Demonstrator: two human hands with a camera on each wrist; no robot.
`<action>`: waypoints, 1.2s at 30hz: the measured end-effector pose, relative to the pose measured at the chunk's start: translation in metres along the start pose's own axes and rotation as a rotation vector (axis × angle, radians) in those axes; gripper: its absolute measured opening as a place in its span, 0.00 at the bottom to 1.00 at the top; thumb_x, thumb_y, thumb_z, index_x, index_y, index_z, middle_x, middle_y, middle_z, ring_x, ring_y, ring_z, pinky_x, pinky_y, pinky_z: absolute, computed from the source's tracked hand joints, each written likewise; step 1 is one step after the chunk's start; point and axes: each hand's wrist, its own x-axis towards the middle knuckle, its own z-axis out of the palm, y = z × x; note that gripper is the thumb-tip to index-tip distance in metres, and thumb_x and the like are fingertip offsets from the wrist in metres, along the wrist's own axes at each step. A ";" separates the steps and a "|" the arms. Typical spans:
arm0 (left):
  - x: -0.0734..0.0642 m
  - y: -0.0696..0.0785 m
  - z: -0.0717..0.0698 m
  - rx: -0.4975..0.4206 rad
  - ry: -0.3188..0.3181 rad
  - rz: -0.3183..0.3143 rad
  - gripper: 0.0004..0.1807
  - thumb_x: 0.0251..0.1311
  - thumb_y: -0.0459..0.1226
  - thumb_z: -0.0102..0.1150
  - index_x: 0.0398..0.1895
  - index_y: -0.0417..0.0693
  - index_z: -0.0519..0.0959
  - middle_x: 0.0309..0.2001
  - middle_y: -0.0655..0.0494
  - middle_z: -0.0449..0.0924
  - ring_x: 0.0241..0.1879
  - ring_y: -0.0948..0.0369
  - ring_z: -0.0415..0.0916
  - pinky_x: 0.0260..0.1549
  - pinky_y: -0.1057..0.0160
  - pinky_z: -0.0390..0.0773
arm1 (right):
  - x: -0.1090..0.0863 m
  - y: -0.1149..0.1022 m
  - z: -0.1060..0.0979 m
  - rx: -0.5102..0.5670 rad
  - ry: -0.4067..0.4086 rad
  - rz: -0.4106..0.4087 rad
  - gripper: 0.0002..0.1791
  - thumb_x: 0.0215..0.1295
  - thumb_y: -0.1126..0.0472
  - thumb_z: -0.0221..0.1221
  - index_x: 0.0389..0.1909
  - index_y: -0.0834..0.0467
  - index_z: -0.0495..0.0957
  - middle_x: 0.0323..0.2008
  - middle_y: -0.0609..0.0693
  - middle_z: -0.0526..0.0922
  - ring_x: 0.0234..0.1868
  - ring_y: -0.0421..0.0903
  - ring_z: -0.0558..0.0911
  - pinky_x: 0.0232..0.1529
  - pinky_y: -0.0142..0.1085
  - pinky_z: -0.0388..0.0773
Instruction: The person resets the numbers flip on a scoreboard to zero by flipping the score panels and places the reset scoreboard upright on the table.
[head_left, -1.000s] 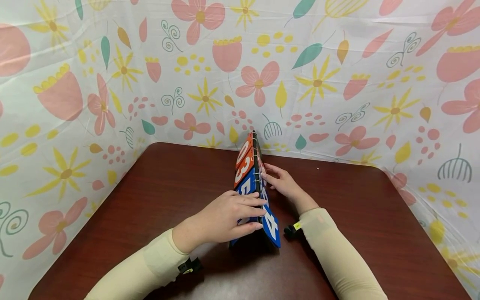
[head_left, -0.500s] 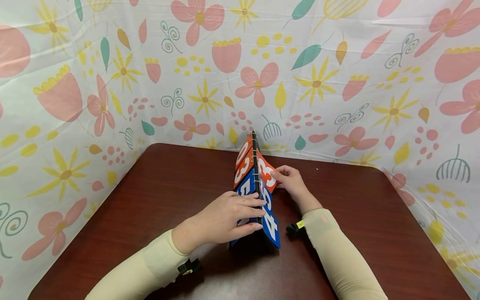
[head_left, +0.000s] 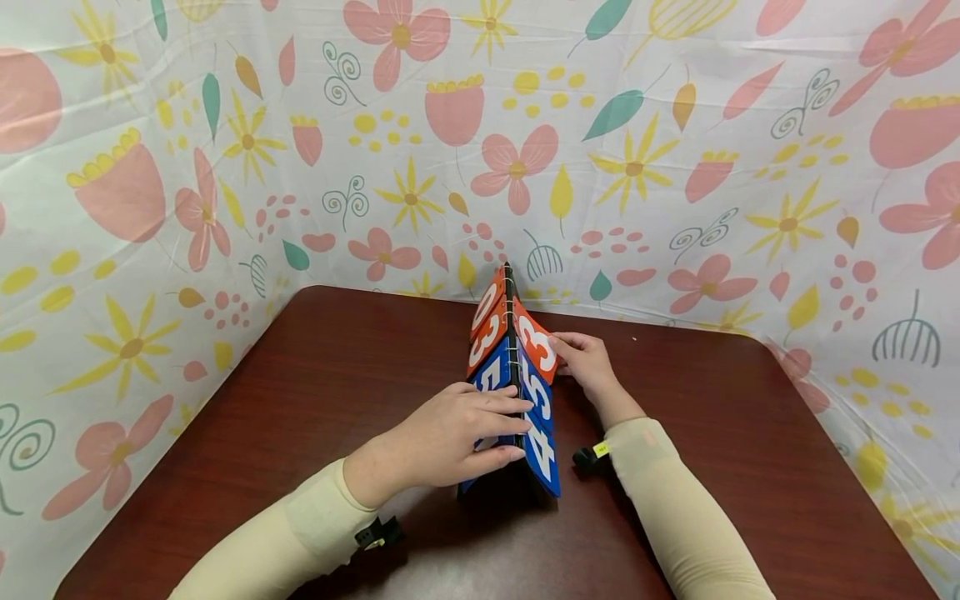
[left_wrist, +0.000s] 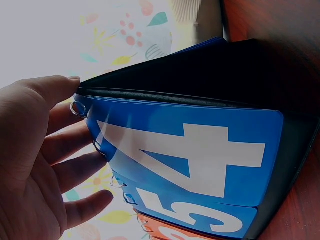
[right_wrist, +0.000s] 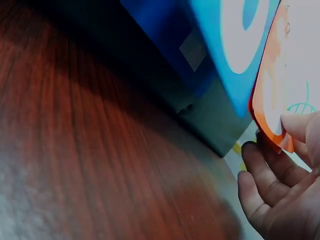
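Observation:
A tabletop flip scoreboard stands like a tent, its ringed ridge running away from me. On its left face are orange cards reading 0 and 3, and a blue 5. The right face shows a blue 5 card, a blue 4 card and an orange 3 card. My left hand lies across the near end of the ridge, fingers extended over the rings. With thumb and fingers, my right hand pinches the lower edge of the orange card, lifted slightly off the board.
The scoreboard stands on a dark reddish-brown table. Floral cloth hangs behind the table and at its sides. Black wrist devices sit below both cuffs.
My right hand has moved rightward from beside the ridge, bringing the orange 3 card down over the right face. The left hand has stayed where it was.

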 end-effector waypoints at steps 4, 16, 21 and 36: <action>0.000 0.000 0.000 0.003 0.005 0.007 0.21 0.74 0.55 0.54 0.62 0.59 0.83 0.67 0.62 0.80 0.73 0.62 0.70 0.65 0.48 0.75 | 0.000 0.000 0.001 0.001 -0.001 0.008 0.27 0.71 0.44 0.63 0.63 0.56 0.82 0.60 0.63 0.83 0.34 0.41 0.86 0.41 0.39 0.88; 0.000 -0.001 0.000 -0.011 0.009 0.012 0.22 0.74 0.55 0.54 0.62 0.59 0.83 0.67 0.62 0.79 0.73 0.61 0.70 0.65 0.48 0.75 | 0.004 -0.007 -0.010 0.196 -0.019 0.096 0.16 0.71 0.47 0.64 0.48 0.55 0.80 0.41 0.46 0.84 0.33 0.39 0.84 0.34 0.31 0.85; -0.001 -0.001 0.000 -0.004 0.009 0.012 0.21 0.74 0.54 0.54 0.63 0.59 0.83 0.68 0.62 0.79 0.73 0.62 0.70 0.64 0.48 0.75 | 0.001 -0.015 -0.019 0.465 -0.120 0.134 0.07 0.72 0.55 0.64 0.44 0.51 0.77 0.38 0.44 0.87 0.32 0.40 0.88 0.33 0.34 0.87; -0.001 -0.001 0.001 0.016 0.016 0.025 0.21 0.74 0.54 0.54 0.63 0.60 0.83 0.68 0.62 0.79 0.73 0.62 0.70 0.65 0.49 0.75 | -0.020 -0.062 -0.037 0.786 -0.139 0.142 0.34 0.77 0.65 0.55 0.80 0.48 0.58 0.72 0.49 0.65 0.54 0.44 0.84 0.46 0.37 0.87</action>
